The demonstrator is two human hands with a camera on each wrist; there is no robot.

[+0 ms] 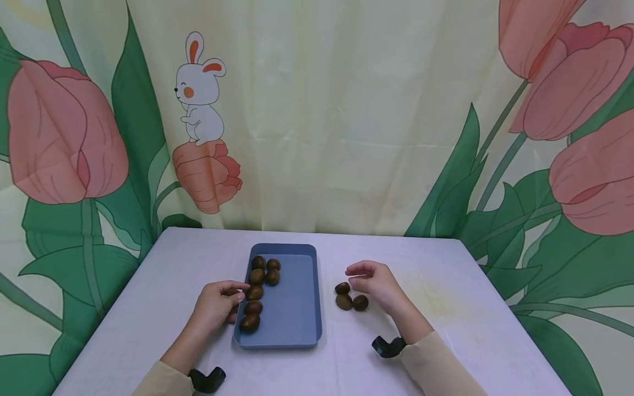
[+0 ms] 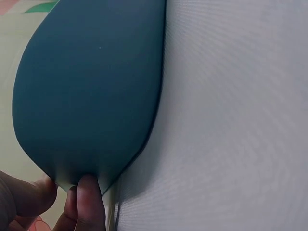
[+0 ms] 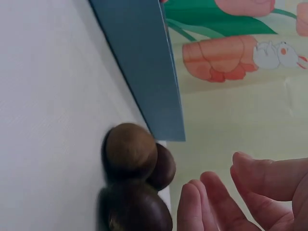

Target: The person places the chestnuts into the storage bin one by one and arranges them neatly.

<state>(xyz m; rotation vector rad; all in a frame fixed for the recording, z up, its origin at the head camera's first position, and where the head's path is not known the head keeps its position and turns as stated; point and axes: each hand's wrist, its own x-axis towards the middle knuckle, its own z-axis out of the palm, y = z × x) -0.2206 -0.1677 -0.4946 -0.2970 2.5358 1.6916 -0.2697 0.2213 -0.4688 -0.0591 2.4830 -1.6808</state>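
A blue rectangular tray point(image 1: 289, 302) lies on the table, with several brown chestnuts point(image 1: 255, 292) in a column along its left side and two more beside the far end of that column. My left hand point(image 1: 213, 305) pinches the tray's left rim; the left wrist view shows its fingertips point(image 2: 89, 190) against the tray's outer wall point(image 2: 91, 96). To the right of the tray, three loose chestnuts point(image 1: 360, 302) sit close together on the cloth. Just above and beside them hovers my right hand point(image 1: 378, 286), fingers loosely bent and holding nothing in the right wrist view.
A white cloth point(image 1: 421, 330) covers the table. Behind it hangs a curtain point(image 1: 337, 137) printed with tulips and a rabbit. Each wrist carries a black camera mount point(image 1: 388, 346).
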